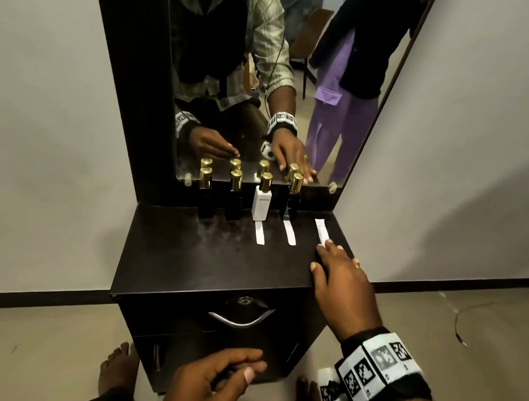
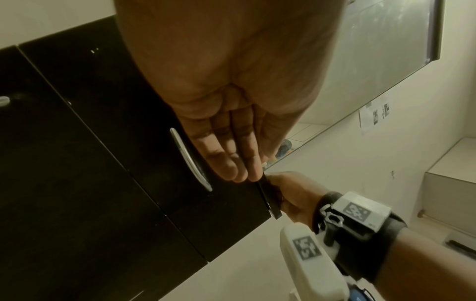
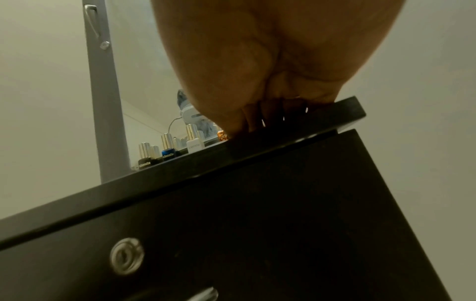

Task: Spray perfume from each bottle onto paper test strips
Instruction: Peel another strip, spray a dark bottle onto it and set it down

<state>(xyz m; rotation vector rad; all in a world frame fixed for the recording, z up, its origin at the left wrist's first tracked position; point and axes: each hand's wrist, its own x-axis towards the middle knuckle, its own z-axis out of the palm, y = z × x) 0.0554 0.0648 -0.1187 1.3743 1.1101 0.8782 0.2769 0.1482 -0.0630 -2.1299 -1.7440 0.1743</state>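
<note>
Room: pale walls [image 1: 40, 95], dark skirting, beige floor [image 1: 493, 340]. A dark vanity cabinet [image 1: 212, 261] stands against the wall under a tall mirror [image 1: 277, 63].

Head view only: four gold-capped perfume bottles in a row at the back of the top, three dark, one a white bottle [image 1: 261, 203]. Three paper test strips lie in front: first strip [image 1: 260, 233] before the white bottle, second strip [image 1: 289, 232] before the rightmost dark bottle [image 1: 292, 201], third strip [image 1: 321, 231] near the right edge.

Right hand [image 1: 343, 282]: flat on the top at the right front corner, fingers extended, fingertips on the near end of the third strip. Not gripping anything.

Left hand [image 1: 213, 386]: low, in front of the cabinet door, fingers loosely curled. Left wrist view shows its fingers nearly straight and together, holding nothing, beside the curved metal door handle [image 2: 190, 160].

Right wrist view only: the bottles side-on, with a blue bottle [image 3: 168, 151] and an amber one [image 3: 222, 136], and the round lock [image 3: 126, 258].
</note>
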